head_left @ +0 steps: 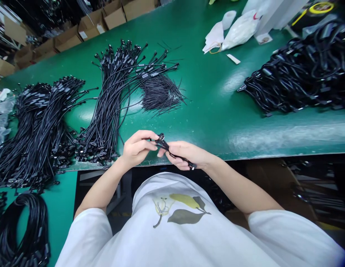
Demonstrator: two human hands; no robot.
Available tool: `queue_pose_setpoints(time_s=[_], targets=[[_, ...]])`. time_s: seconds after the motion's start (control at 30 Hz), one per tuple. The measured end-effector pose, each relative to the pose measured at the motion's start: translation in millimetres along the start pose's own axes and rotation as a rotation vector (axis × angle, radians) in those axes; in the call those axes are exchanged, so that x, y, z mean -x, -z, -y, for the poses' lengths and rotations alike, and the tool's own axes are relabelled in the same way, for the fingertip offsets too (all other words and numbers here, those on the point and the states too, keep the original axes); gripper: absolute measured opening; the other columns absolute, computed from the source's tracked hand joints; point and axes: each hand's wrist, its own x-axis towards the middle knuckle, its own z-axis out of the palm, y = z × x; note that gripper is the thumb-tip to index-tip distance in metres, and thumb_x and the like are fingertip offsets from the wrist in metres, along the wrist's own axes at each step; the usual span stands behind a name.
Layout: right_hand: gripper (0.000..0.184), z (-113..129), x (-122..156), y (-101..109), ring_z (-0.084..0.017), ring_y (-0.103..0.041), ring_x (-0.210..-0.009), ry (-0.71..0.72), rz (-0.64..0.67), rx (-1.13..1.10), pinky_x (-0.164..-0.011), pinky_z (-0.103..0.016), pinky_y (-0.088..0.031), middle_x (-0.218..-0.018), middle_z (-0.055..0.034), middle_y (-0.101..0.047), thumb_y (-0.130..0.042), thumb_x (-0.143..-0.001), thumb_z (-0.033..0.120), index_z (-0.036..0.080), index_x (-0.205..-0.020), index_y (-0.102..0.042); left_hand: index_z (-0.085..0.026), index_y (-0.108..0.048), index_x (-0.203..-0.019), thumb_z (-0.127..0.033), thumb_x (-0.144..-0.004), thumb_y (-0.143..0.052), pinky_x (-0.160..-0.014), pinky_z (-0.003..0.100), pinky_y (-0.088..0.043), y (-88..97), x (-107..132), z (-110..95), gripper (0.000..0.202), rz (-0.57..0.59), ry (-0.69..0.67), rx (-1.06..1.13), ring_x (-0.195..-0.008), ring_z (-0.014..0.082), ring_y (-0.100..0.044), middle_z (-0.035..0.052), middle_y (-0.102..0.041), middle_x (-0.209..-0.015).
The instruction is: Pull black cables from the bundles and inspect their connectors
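Note:
Both my hands meet just over the near edge of the green table (217, 107). My left hand (137, 148) pinches the top of a folded black cable (164, 144) between thumb and fingers. My right hand (186, 154) is closed around the lower part of the same cable, whose end sticks out by my wrist. A bundle of thin black cable ties (161, 92) lies on the table just beyond my hands. Straight black cables (113, 96) lie fanned out to the left of the ties.
A second fan of black cables (38, 129) covers the far left. A heap of coiled cables (306, 74) fills the right side. White plastic bags (239, 29) lie at the back. Cardboard boxes (91, 26) line the far edge. A cable coil (24, 230) rests at bottom left.

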Motion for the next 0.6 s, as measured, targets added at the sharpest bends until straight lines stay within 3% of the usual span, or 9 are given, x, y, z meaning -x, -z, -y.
queue_pose_setpoints(time_s=[0.07,0.2,0.3,0.4,0.5,0.6], targets=[[0.038,0,1,0,-0.003,-0.025,-0.037,-0.024,0.006,-0.038,-0.032,-0.014,-0.024,-0.054,0.0100,-0.037,-0.059,-0.090,0.051,0.014,-0.098,-0.058,-0.024,-0.069,-0.093,-0.014,-0.088,-0.062,-0.088,0.030,-0.054,-2.8,1,-1,0.013,-0.027,0.140,0.082,-0.101,0.0150,-0.063,0.0044,-0.066,-0.107],[0.040,-3,-3,1,-0.006,-0.038,-0.039,0.061,-0.096,0.066,-0.039,-0.020,-0.039,-0.057,0.0074,-0.044,-0.055,-0.090,0.056,0.016,-0.096,-0.057,-0.025,-0.054,-0.129,-0.038,-0.087,-0.066,-0.104,0.039,-0.045,-20.6,4,-9,0.046,-0.025,0.612,0.503,-0.124,0.0228,-0.053,0.0104,-0.056,-0.133],[0.040,-3,-7,2,-0.014,-0.058,-0.059,0.118,-0.229,0.564,-0.058,-0.027,-0.049,-0.068,-0.0015,-0.058,-0.045,-0.095,0.053,0.016,-0.086,-0.059,-0.021,-0.057,-0.117,-0.046,-0.091,-0.057,-0.097,0.036,-0.048,-40.9,8,-14,0.037,-0.033,0.884,0.771,-0.112,0.0213,-0.062,0.0107,-0.064,-0.121],[0.032,2,-4,3,-0.020,-0.062,-0.081,0.194,-0.487,1.209,-0.074,-0.031,-0.048,-0.082,-0.0068,-0.065,-0.050,-0.095,0.042,0.018,-0.078,-0.063,-0.019,-0.058,-0.097,-0.048,-0.088,-0.061,-0.085,0.030,-0.053,-54.8,9,-14,0.031,-0.257,0.999,0.854,-0.094,0.0173,-0.067,0.0042,-0.068,-0.094],[0.026,10,0,3,-0.020,-0.062,-0.085,0.401,-0.691,1.399,-0.077,-0.034,-0.050,-0.106,-0.0105,-0.063,-0.054,-0.094,0.039,0.018,-0.108,-0.064,-0.020,-0.058,-0.094,-0.048,-0.082,-0.069,-0.077,0.025,-0.055,-58.9,6,-10,0.033,-0.374,1.070,0.886,-0.089,0.0146,-0.068,0.0006,-0.066,-0.092],[0.035,15,-5,4,-0.024,-0.059,-0.102,0.626,-0.571,1.478,-0.088,-0.040,-0.049,-0.124,-0.0130,-0.058,-0.049,-0.097,0.032,0.020,-0.129,-0.053,-0.019,-0.060,-0.099,-0.046,-0.081,-0.070,-0.074,0.023,-0.056,-59.7,4,-8,0.034,-0.313,1.156,0.946,-0.082,0.0118,-0.067,0.0005,-0.066,-0.093]])
